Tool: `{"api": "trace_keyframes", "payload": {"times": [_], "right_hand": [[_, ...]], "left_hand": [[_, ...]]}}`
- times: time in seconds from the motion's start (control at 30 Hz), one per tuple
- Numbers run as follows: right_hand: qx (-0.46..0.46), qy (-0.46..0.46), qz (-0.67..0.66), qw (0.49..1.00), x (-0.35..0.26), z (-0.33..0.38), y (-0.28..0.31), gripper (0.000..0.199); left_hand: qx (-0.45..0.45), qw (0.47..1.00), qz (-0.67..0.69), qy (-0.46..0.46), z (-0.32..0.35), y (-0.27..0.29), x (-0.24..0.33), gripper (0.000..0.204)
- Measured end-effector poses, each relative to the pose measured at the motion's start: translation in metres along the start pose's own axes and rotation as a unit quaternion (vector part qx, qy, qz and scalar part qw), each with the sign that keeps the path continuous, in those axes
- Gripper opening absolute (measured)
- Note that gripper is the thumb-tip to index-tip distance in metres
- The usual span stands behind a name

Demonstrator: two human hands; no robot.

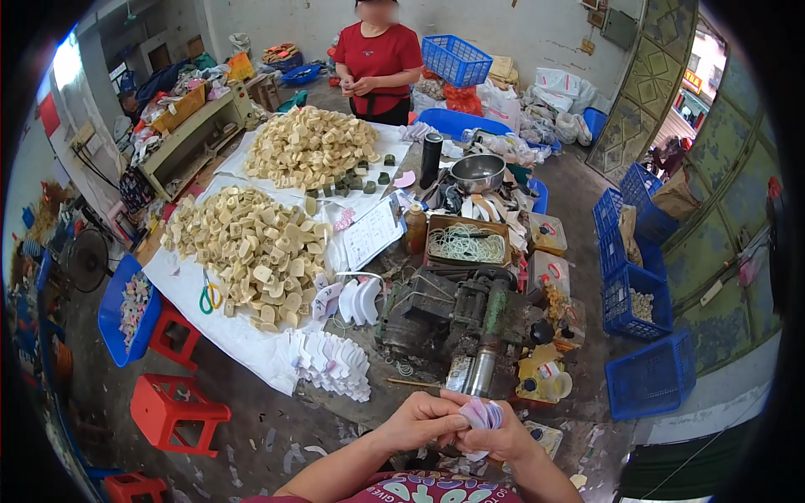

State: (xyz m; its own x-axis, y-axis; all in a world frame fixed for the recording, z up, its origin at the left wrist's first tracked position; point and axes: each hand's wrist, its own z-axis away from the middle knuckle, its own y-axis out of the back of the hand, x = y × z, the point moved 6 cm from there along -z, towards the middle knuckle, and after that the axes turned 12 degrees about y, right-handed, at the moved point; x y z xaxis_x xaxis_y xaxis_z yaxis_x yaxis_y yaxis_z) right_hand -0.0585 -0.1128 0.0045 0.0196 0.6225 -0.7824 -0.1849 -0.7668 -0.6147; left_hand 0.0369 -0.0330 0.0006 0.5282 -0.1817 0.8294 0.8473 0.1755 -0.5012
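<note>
My left hand [426,421] and my right hand [501,434] meet low in front of me, both closed on a small bundle of pale lilac and white curved pieces [480,414]. The left fingers pinch its near side, while the right hand wraps round the other side. Just beyond my hands is a greasy machine [457,314] with a shiny metal roller [480,373]. Left of it, more white curved pieces lie in an overlapping pile [331,365] on the table edge, and a few stand upright [360,300] behind. What the pieces are made of, I cannot tell.
Two large heaps of beige blocks [251,251] cover the white sheet, with scissors [210,293] beside. A clipboard [373,230], a box of pale string [466,243] and a metal bowl [478,173] sit farther back. Red stools [176,411] stand left, blue crates [650,377] right. A person [377,63] stands opposite.
</note>
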Motion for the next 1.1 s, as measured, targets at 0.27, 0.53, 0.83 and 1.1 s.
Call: {"api": "trace_keyframes", "payload": {"times": [0.27, 0.53, 0.83, 1.1], "right_hand": [[0.122, 0.082, 0.189, 0.971, -0.019, 0.008, 0.023, 0.056], [0.277, 0.13, 0.246, 0.92, -0.052, 0.036, 0.046, 0.056], [0.3, 0.028, 0.426, 0.853, -0.044, 0.037, 0.082, 0.052], [0.29, 0.008, 0.53, 0.797, -0.01, 0.013, 0.084, 0.048]], "left_hand": [[0.112, 0.982, -0.117, -0.094, 0.001, -0.003, -0.002, 0.009], [0.176, 0.951, -0.208, -0.146, 0.007, 0.007, 0.013, 0.007], [0.291, 0.881, -0.329, -0.175, 0.006, 0.024, -0.014, 0.024], [0.35, 0.817, -0.424, -0.171, -0.007, 0.038, -0.042, 0.023]]}}
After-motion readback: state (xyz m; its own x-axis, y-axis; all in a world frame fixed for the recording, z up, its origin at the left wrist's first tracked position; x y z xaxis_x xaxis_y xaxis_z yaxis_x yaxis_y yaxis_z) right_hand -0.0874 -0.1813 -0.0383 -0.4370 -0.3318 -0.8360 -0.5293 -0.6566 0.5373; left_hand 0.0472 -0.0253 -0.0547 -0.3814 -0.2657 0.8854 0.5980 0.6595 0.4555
